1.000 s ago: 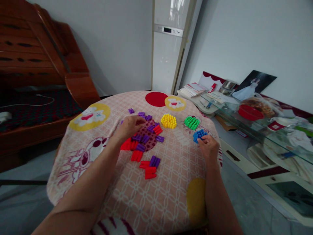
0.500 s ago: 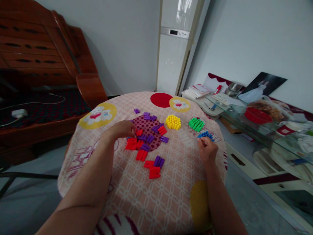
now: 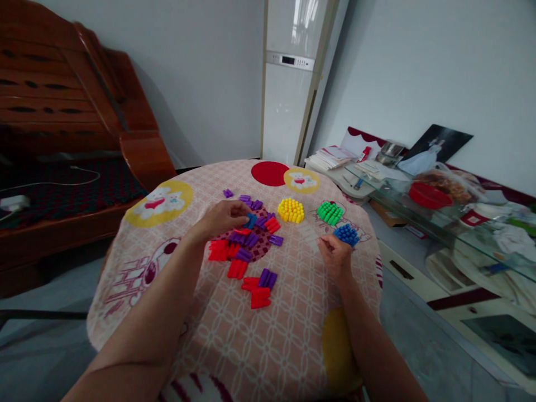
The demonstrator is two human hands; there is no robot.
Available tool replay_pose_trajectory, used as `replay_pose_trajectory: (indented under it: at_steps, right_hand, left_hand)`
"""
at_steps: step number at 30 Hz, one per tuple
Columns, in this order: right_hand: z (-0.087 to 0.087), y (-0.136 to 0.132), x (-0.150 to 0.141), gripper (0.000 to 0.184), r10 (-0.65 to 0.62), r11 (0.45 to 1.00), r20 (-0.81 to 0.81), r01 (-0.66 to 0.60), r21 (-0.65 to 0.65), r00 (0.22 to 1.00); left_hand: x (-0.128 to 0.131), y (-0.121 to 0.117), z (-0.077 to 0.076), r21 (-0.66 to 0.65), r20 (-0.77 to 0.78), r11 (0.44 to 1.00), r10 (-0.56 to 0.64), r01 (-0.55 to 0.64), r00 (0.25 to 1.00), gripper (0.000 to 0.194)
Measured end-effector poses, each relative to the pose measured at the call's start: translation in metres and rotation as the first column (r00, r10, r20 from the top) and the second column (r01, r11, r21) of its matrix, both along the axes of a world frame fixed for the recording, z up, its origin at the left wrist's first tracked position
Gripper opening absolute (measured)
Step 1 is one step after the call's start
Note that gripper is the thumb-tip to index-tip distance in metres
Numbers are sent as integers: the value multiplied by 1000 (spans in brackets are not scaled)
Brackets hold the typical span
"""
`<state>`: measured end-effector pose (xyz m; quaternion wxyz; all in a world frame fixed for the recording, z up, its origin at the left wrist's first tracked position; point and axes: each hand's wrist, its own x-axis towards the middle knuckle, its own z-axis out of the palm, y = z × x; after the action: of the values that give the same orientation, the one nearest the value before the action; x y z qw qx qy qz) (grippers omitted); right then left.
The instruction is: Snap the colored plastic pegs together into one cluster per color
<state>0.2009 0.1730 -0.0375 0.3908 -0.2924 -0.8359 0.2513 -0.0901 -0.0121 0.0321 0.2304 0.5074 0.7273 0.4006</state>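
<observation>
My left hand (image 3: 224, 218) is closed in a pinch on a blue plastic piece (image 3: 250, 220), held over the scattered pieces. Around and below it lie several purple pieces (image 3: 252, 240) and red pieces (image 3: 218, 250), each shaped like short tubes joined side by side. My right hand (image 3: 337, 255) has its fingers drawn together beside a tight cluster of blue pieces (image 3: 347, 234); anything between its fingertips is too small to make out. Beyond it sit a green cluster (image 3: 330, 213) and a yellow cluster (image 3: 291, 210) of similar pieces.
A patterned cloth covers the round table (image 3: 288, 340). To the right is a glass-topped cabinet (image 3: 419, 223) bearing papers, a red bowl (image 3: 429, 195) and bags. A wooden bench (image 3: 144, 159) stands at the left, and a tall white air conditioner (image 3: 287, 106) behind the table.
My left hand has shifted right and now shows a blue piece in its fingers. My right hand has drawn left and slightly nearer, off the blue cluster. The view has turned slightly.
</observation>
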Motion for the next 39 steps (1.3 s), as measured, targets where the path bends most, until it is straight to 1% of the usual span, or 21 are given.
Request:
replay_pose_trajectory:
  at_steps: [1,3,5,7,9,11,13,15,18,20,22,23,25,27,29,32,34,37,39]
  right_hand:
    - [1,-6,-4,29,67,996,7,-67,-54,998]
    - [2,-18,-13,28,202,967,7,-198,-163,979]
    - [1,-29,-20,29,301,920,-9,-293,-260,954]
    - [1,-36,-25,29,363,869,-39,-353,-346,931]
    - [0,-39,-27,28,391,817,-84,-388,-426,917]
    - [1,-40,-27,27,384,778,-136,-399,-485,913]
    - [2,-39,-26,28,345,763,-181,-388,-517,921]
    - [5,-37,-25,29,298,771,-213,-366,-522,931]
    - [10,-28,-18,30,213,811,-255,-316,-491,943]
    - [13,-17,-9,30,126,846,-304,-262,-464,944]
    - [14,-2,5,30,-14,888,-366,-157,-431,930]
    - [13,7,13,30,-99,907,-398,-82,-413,912]
    - [10,22,27,30,-250,922,-463,64,-381,850]
    - [7,33,39,29,-356,912,-504,176,-370,787]
    - [6,37,47,28,-427,889,-486,256,-380,762]
    - [6,32,53,25,-485,852,-358,338,-401,798]
    - [5,28,56,23,-506,836,-264,392,-383,821]
    - [1,28,58,20,-540,830,-137,498,-251,831]
    - [-4,30,58,21,-552,830,-70,538,-150,831]
  left_hand:
    - [11,6,-2,63,83,997,-46,41,995,37]
    - [34,19,-9,166,188,979,-150,119,971,36]
    - [55,29,-17,233,258,956,-237,177,937,31]
    - [72,37,-26,266,323,941,-289,207,901,29]
    - [83,42,-32,283,382,936,-311,210,871,29]
    - [90,45,-38,289,415,937,-309,197,856,29]
    - [92,47,-41,287,421,943,-280,166,863,30]
    - [93,47,-42,275,401,948,-262,157,878,29]
    - [93,46,-41,236,333,949,-282,210,900,22]
    - [92,44,-39,214,286,949,-287,231,914,20]
    - [90,42,-37,208,265,954,-268,217,926,20]
    - [89,41,-35,208,262,956,-257,206,930,20]
    - [85,40,-33,208,261,960,-239,187,935,20]
    - [82,40,-32,211,255,961,-230,178,939,21]
    - [80,40,-33,219,246,960,-226,174,943,22]
    - [78,41,-36,226,228,958,-229,177,946,22]
    - [77,42,-38,228,215,957,-229,179,949,22]
    - [75,42,-39,231,204,957,-221,172,954,22]
    - [74,41,-39,233,198,958,-214,166,957,22]
